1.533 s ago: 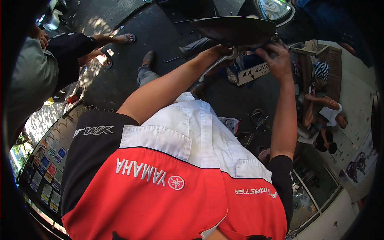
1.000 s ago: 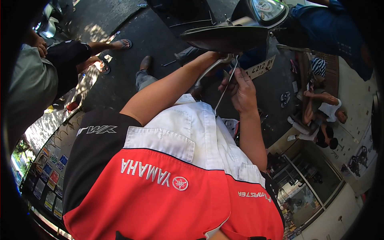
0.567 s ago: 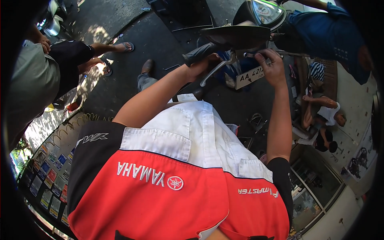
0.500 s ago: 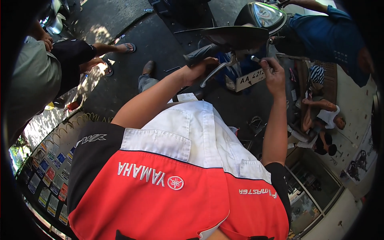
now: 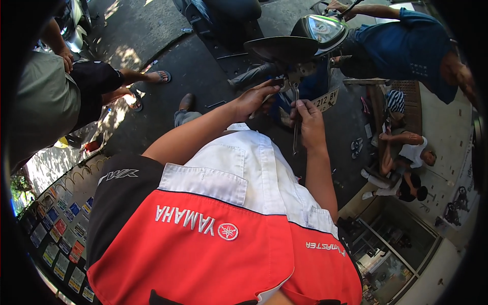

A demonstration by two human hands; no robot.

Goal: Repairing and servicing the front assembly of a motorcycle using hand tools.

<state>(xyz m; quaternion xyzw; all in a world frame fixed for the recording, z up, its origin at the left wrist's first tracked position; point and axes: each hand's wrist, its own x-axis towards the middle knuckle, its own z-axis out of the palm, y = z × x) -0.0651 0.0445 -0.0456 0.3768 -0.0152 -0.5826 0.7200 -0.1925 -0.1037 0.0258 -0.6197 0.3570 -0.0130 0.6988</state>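
Note:
My left hand (image 5: pixel 254 100) is closed around the metal lever (image 5: pixel 266 104) at the end of a scooter's handlebar, below a black mirror (image 5: pixel 279 47). My right hand (image 5: pixel 308 119) grips a long silver wrench (image 5: pixel 295 144), held upright with its upper end at a metal bracket (image 5: pixel 302 71) under the mirror; the exact contact is unclear. A white number plate (image 5: pixel 330 100) and dark blue bodywork sit behind my fingers. The rest of the handlebar and part of my left fingers are hidden.
A person in blue (image 5: pixel 401 51) is at the upper right by the instrument housing (image 5: pixel 325 30). A person in shorts and sandals (image 5: pixel 56 96) stands at left. Two people (image 5: pixel 412 150) sit on a bench at right. A loose tool (image 5: pixel 215 104) lies on the dark floor.
My right hand has moved down and left from beside the bracket, and the wrench now points toward me. The blue-shirted person's arm now reaches further into view at the top.

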